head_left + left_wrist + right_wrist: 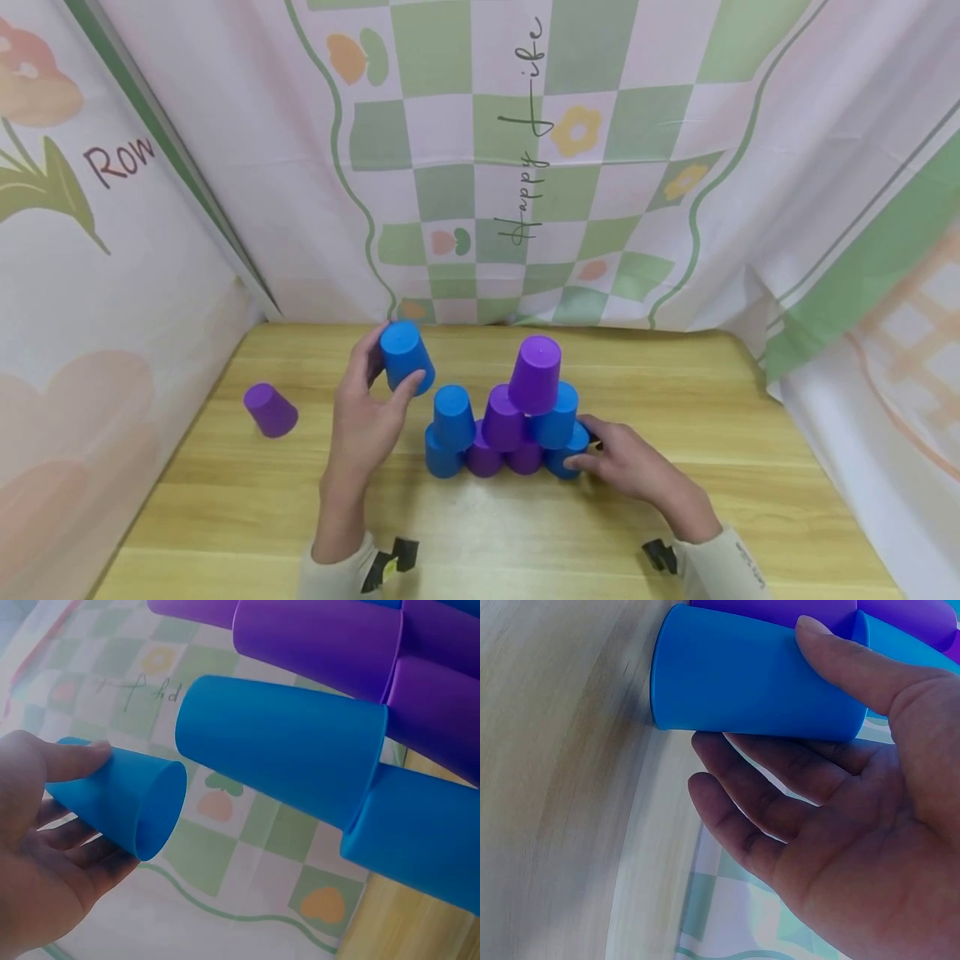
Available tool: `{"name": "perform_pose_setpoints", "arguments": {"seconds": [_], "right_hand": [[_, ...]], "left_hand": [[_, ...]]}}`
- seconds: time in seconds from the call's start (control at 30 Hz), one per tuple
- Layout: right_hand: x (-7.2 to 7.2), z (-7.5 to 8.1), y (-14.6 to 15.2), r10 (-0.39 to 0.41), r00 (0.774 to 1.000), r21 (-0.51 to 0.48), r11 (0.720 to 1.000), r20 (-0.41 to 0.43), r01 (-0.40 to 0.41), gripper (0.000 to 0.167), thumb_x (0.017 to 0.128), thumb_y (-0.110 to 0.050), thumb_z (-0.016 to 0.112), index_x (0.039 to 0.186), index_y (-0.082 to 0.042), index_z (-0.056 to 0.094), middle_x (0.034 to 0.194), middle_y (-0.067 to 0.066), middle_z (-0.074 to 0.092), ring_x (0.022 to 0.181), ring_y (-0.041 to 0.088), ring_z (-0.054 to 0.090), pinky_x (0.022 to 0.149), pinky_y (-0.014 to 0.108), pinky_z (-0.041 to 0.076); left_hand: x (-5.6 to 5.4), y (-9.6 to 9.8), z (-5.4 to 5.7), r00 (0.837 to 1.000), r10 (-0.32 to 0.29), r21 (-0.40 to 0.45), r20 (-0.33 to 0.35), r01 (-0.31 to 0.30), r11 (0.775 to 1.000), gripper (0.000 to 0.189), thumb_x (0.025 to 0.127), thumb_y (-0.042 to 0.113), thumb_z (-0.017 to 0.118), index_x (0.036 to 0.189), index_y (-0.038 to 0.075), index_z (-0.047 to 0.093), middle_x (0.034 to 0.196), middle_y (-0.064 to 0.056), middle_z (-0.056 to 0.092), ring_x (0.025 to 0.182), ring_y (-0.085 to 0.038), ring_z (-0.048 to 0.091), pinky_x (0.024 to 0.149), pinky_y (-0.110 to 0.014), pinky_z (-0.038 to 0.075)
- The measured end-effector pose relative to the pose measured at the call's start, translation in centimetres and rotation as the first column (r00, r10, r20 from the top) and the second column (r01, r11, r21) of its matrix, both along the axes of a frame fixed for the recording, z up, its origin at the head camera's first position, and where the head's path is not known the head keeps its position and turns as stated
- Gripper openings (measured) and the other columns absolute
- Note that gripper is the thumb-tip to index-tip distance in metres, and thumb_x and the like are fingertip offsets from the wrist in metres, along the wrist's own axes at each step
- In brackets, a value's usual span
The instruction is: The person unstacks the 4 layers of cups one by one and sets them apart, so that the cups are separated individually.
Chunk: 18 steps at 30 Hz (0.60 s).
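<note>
My left hand (367,433) grips an upside-down blue cup (405,357) in the air, left of and above a stack of cups. Its thumb lies on the near side; in the left wrist view, the held cup's open rim (161,817) shows. With thumb and fingers around it, my right hand (633,467) holds the lower right blue cup (564,463) of the stack. Above the bottom row sit a blue cup (453,417), a purple cup (503,421) and another blue cup (557,423). One purple cup (536,375) tops the right pair. All stacked cups are upside down.
A lone purple cup (270,410) stands upside down at the left of the wooden table (480,533). Printed curtains (442,192) hang behind the table and along both sides.
</note>
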State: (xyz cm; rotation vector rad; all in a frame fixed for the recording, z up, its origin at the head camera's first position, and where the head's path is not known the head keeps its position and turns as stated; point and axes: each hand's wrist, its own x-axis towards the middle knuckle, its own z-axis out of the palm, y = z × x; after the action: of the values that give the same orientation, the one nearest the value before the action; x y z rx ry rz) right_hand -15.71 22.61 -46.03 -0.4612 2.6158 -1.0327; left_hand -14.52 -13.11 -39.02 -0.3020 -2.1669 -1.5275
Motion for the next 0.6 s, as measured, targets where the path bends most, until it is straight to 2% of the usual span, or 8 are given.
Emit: {"name": "perform_pose_setpoints", "arguments": {"seconds": [0.4,0.6], "right_hand": [[0.1,0.0,0.0,0.003,1.000,0.001,1.000,-0.007,-0.003,0.043,0.097,-0.030,0.077,0.130,-0.006,0.063,0.119,0.009,0.074,0.108,0.026,0.069,0.091,0.049,0.062],[0.0,0.1,-0.1,0.003,1.000,0.007,1.000,-0.009,-0.003,0.045,0.097,-0.031,0.077,0.132,-0.005,0.063,0.120,0.010,0.074,0.109,0.026,0.069,0.091,0.050,0.061]], "left_hand": [[-0.3,-1.6,-1.4,0.997,0.075,0.022,0.031,-0.075,0.997,0.067,0.096,0.006,0.076,0.155,0.012,0.046,0.152,-0.013,0.057,0.142,-0.035,0.054,0.120,-0.059,0.042],[-0.5,-2.1,-1.9,0.992,0.127,0.009,0.019,-0.127,0.992,0.066,0.095,0.001,0.076,0.154,0.006,0.046,0.151,-0.018,0.057,0.142,-0.039,0.054,0.120,-0.060,0.041]]}}
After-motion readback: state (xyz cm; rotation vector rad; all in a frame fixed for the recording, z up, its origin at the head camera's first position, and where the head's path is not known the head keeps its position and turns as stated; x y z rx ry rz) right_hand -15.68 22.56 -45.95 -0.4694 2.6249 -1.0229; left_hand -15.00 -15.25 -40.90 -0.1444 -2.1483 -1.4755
